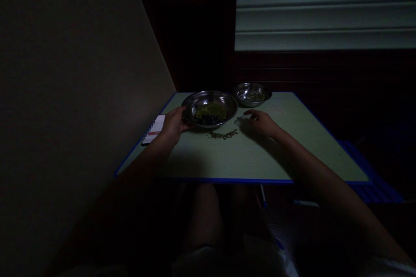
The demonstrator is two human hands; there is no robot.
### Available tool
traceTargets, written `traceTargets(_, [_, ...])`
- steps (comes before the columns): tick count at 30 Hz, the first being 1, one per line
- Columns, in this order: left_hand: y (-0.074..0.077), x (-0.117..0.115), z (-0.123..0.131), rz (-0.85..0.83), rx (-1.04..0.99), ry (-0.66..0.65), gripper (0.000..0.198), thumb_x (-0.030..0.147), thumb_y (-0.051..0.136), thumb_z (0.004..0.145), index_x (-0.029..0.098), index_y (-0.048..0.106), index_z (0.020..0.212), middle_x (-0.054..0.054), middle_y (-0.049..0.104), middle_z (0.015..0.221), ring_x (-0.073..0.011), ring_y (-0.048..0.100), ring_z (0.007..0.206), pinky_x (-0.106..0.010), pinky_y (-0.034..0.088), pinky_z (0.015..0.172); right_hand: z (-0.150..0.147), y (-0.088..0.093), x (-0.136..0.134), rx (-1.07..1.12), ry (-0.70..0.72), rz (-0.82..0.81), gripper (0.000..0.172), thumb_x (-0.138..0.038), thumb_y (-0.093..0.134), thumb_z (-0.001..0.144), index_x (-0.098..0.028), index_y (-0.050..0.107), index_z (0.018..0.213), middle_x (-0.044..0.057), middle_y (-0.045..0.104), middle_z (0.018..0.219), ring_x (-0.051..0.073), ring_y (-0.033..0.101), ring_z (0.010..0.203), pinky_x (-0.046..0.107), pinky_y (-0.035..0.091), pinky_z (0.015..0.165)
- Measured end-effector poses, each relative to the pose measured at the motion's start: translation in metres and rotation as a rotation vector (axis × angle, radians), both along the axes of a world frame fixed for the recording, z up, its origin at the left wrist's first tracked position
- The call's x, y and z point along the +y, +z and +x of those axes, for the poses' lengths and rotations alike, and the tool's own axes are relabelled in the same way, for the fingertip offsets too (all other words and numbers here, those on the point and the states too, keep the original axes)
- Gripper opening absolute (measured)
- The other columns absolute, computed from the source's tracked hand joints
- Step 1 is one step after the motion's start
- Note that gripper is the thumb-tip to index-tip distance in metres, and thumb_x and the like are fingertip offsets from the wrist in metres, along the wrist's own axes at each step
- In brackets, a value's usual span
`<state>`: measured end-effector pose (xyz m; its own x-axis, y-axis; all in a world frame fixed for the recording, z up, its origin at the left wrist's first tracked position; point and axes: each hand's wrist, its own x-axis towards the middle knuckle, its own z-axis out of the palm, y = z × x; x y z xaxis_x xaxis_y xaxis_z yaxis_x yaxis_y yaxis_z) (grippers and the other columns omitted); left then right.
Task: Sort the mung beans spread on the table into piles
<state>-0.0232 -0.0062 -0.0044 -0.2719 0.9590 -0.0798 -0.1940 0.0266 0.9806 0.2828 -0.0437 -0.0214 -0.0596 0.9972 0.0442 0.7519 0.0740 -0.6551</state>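
Big metal bowl [229,101] is at the back of the pale green counter [302,147], a bit L of the mid, w/ lots of tiny green seeds [211,109] in it. L hand [173,125] has its fingers clamped on the bowl's L side. R hand [262,124] is low by the counter top, R of the bowl & apart from it. Its fingers are bent; can't tell if the tips meet or pinch smth. Small brown bits [223,135] lie in a row in front of the bowl. Small metal bowl [240,93] sits behind & to the R, w/ green bits [256,96] inside. White flat thing [157,128] lies by the L hand.
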Motion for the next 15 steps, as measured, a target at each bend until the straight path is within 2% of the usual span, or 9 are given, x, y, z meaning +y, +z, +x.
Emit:
traceTargets(3, [-0.004,0.022,0.009,-0.028,0.005,0.027,0.006,0.019,0.066,0.091,0.016,0.069,0.087,-0.005,0.070,0.079,-0.0177,0.071,0.074,-0.036,0.071,0.081,-0.002,-0.003,-0.009,-0.030,0.032,0.021,0.040,-0.040,0.072,0.104,-0.020,0.068,0.139,0.011,0.071,0.138,0.027,0.073,0.115,0.050,0.063,0.097])
traceTargets(5, [-0.010,0.030,0.014,-0.034,0.034,0.032,0.007,0.019,0.066,0.091,0.016,0.070,0.087,-0.005,0.071,0.081,-0.0174,0.071,0.075,-0.035,0.071,0.082,-0.003,-0.004,-0.014,-0.037,0.052,0.049,0.040,-0.018,0.065,0.103,-0.013,0.069,0.142,0.014,0.079,0.124,0.026,0.076,0.107,0.044,0.061,0.097])
traceTargets(7, [-0.016,0.035,0.016,-0.041,0.063,0.052,0.008,0.019,0.065,0.091,0.016,0.071,0.087,-0.006,0.073,0.085,-0.0189,0.074,0.079,-0.035,0.071,0.081,-0.003,-0.005,-0.017,-0.041,0.072,0.081,0.045,-0.008,0.060,0.098,-0.010,0.070,0.142,0.016,0.081,0.121,0.026,0.077,0.103,0.039,0.059,0.094])
traceTargets(12, [-0.029,0.041,0.015,-0.033,0.085,0.088,0.009,0.021,0.064,0.094,0.018,0.071,0.089,-0.007,0.076,0.094,-0.0234,0.077,0.093,-0.039,0.072,0.084,-0.004,-0.006,-0.021,-0.049,0.126,0.151,0.049,-0.007,0.056,0.092,-0.013,0.074,0.137,0.016,0.084,0.114,0.026,0.079,0.092,0.037,0.059,0.085])
traceTargets(15, [-0.032,0.043,0.013,-0.030,0.109,0.087,0.011,0.024,0.065,0.096,0.019,0.073,0.090,-0.009,0.077,0.098,-0.0264,0.077,0.100,-0.039,0.071,0.085,-0.008,-0.009,-0.024,-0.044,0.179,0.181,0.048,-0.008,0.055,0.092,-0.015,0.076,0.134,0.017,0.083,0.121,0.027,0.079,0.100,0.040,0.059,0.091])
